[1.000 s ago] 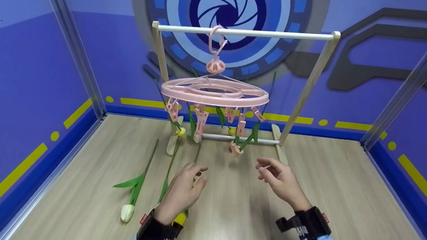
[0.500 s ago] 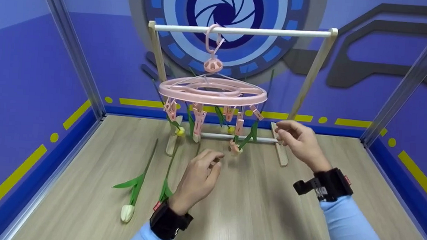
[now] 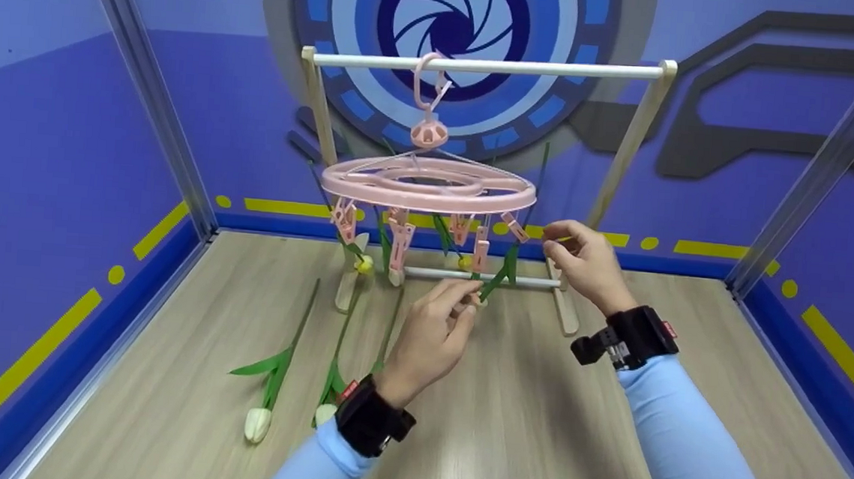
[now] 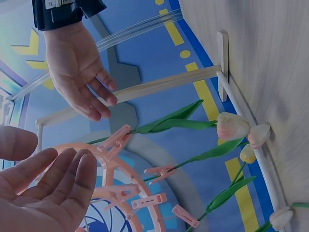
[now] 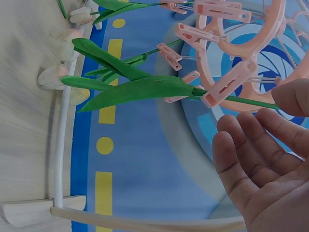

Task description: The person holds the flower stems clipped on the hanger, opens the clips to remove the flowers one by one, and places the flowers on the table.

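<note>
A pink round clip hanger (image 3: 431, 187) hangs with several tulips clipped upside down beneath it. In the head view, my left hand (image 3: 431, 337) is in front of the hanger's right side, covering most of a pale pink tulip (image 4: 232, 126). Its fingers are loosely bent, and the left wrist view shows nothing in them. My right hand (image 3: 587, 266) hovers just right of the clips, fingers relaxed and thumb apart. In the right wrist view, a clothespin (image 5: 231, 83) pinches a tulip's stem near that hand; the stem passes behind the thumb.
A wooden rack (image 3: 641, 134) with a white top bar (image 3: 544, 69) carries the hanger. On the table (image 3: 686, 408) lie a white tulip (image 3: 257, 424), a second white tulip (image 3: 325, 414) and a third stem (image 3: 391, 327), partly hidden by my left arm. Walls enclose the back and sides.
My left hand has moved right and forward, from above the table tulips to the hanging pink tulip. My right hand has risen and gone rightward, then slightly back left toward the clips.
</note>
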Action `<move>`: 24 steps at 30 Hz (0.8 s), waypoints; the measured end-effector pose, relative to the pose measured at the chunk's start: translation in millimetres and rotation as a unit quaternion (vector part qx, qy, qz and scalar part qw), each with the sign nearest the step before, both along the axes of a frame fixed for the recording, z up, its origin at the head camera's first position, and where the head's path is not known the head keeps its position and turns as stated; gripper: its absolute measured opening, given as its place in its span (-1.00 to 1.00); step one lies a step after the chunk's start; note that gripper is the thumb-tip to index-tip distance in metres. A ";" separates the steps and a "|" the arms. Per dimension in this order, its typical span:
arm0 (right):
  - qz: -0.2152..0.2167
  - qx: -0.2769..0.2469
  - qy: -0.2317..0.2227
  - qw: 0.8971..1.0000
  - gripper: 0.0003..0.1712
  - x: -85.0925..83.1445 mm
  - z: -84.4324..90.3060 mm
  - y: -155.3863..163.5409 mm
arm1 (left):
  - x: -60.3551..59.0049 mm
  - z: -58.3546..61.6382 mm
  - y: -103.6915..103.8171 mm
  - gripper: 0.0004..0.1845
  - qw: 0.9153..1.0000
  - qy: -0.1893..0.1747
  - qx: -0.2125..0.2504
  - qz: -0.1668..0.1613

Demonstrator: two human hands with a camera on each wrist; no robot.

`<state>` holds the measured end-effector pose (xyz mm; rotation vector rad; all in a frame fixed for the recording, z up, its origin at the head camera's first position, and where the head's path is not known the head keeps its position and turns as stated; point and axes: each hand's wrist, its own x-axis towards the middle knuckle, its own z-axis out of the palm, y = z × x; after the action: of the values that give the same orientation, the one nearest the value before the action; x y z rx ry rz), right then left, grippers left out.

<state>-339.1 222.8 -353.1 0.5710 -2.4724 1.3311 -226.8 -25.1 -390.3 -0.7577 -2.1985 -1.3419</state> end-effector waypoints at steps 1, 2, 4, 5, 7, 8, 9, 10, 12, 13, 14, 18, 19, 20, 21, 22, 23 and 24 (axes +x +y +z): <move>-0.005 0.001 -0.001 1.000 -0.71 -2.4 -0.8 -0.7 | -1.1 0.1 2.1 -0.67 1.000 -0.004 -0.001 0.000; -0.009 0.004 0.001 1.000 -0.70 -4.3 -1.7 -1.6 | -2.0 0.4 4.2 -0.66 1.000 -0.008 -0.003 0.001; -0.014 0.008 0.000 1.000 -0.68 -8.7 -3.6 -3.7 | -3.7 0.0 7.9 -0.64 1.000 -0.015 -0.004 0.002; -0.014 0.011 -0.002 1.000 -0.67 -10.6 -4.5 -4.8 | -4.7 -0.4 9.5 -0.63 1.000 -0.017 -0.004 0.003; -0.013 0.015 -0.009 1.000 -0.64 -13.8 -6.0 -7.0 | -7.5 -2.2 12.2 -0.62 1.000 -0.019 -0.003 0.006; -0.012 0.016 -0.015 1.000 -0.62 -15.2 -6.4 -8.1 | -8.7 -2.8 13.4 -0.61 1.000 -0.020 -0.002 0.007; -0.011 0.015 -0.022 1.000 -0.61 -16.6 -6.8 -9.2 | -9.9 -3.5 14.5 -0.61 1.000 -0.018 0.000 0.009; -0.010 0.014 -0.031 0.999 -0.60 -18.0 -7.1 -9.9 | -11.3 -4.4 15.8 -0.60 1.000 -0.018 0.001 0.011; -0.007 0.014 -0.047 0.999 -0.57 -20.2 -7.0 -11.3 | -14.0 -5.9 17.9 -0.59 1.000 -0.020 0.005 0.019; -0.006 0.014 -0.055 0.998 -0.56 -21.2 -6.9 -11.9 | -14.9 -6.5 18.9 -0.58 1.000 -0.021 0.008 0.022; -0.005 0.015 -0.061 0.998 -0.55 -22.2 -6.8 -12.6 | -15.7 -7.2 20.0 -0.57 0.999 -0.020 0.012 0.024; 0.001 0.018 -0.073 0.997 -0.53 -25.9 -7.0 -15.5 | -20.5 -10.7 22.2 -0.52 0.999 -0.016 0.026 0.032; 0.001 0.018 -0.072 0.997 -0.52 -26.6 -7.5 -16.1 | -21.4 -11.3 22.6 -0.50 0.999 -0.014 0.028 0.033; 0.000 0.018 -0.071 0.997 -0.53 -27.3 -8.2 -16.5 | -22.1 -11.6 22.9 -0.48 0.999 -0.013 0.030 0.035; 0.000 0.018 -0.070 0.997 -0.53 -27.8 -9.3 -16.8 | -23.2 -12.5 23.0 -0.47 0.999 -0.011 0.033 0.037; 0.000 0.016 -0.068 0.998 -0.53 -28.1 -10.4 -17.1 | -23.5 -12.5 23.2 -0.45 0.999 -0.012 0.035 0.038; -0.001 0.016 -0.064 0.998 -0.54 -28.3 -11.7 -17.2 | -23.9 -12.5 23.2 -0.44 0.998 -0.012 0.036 0.041; -0.001 0.015 -0.061 0.998 -0.54 -28.6 -12.9 -17.2 | -24.3 -12.6 23.2 -0.43 0.998 -0.014 0.037 0.043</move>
<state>-367.6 205.5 -366.0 0.5091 -2.5931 1.3674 -251.1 -1.9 -402.9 -0.6133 -2.1645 -1.3896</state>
